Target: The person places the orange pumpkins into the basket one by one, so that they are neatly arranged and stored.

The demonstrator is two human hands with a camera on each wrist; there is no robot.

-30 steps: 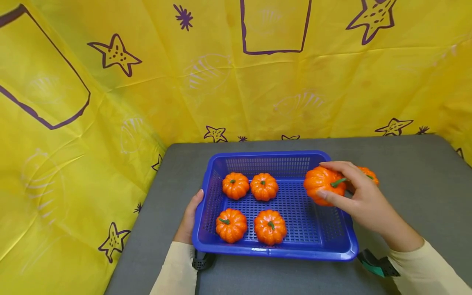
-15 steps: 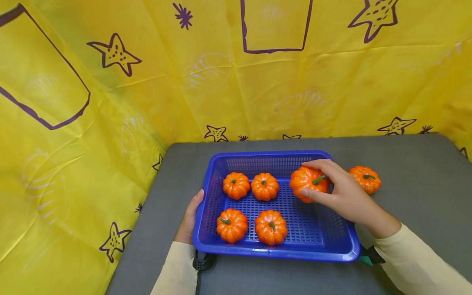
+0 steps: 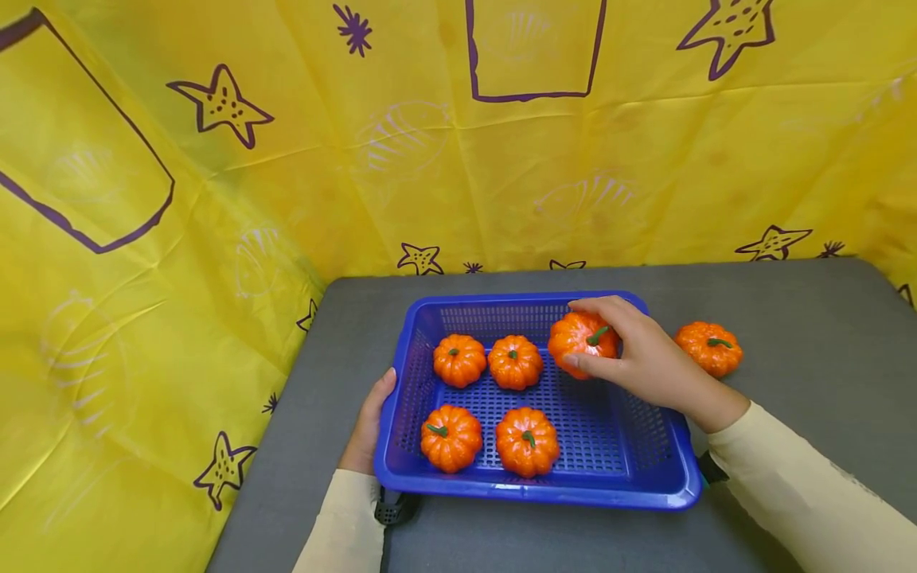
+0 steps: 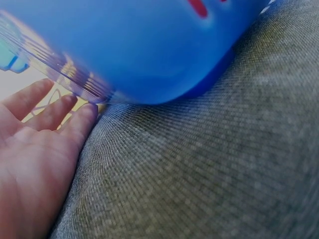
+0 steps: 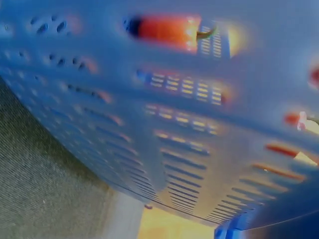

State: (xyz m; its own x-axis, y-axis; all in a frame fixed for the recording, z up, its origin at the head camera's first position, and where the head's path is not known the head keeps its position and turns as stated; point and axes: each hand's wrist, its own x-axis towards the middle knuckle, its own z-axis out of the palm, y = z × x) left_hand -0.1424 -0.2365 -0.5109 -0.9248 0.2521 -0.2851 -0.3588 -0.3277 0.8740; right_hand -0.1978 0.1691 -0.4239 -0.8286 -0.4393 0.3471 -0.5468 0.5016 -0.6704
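In the head view my right hand grips an orange toy pumpkin with a green stem, thumb on the near side and fingers on the far side. It is held over the right half of a blue plastic basket. My left hand rests against the basket's left side. In the left wrist view, the fairly straight fingers of the left hand touch the outside of the basket. The right wrist view shows the perforated basket wall close up; the right hand is out of that view.
Inside the basket sit several more pumpkins: back left, back middle, front left and front middle. Another pumpkin lies on the grey table to the basket's right. A yellow patterned cloth hangs behind.
My right hand has carried the pumpkin leftward from the basket's right rim to over its inside, uncovering the pumpkin on the table. The left hand and basket have stayed nearly still.
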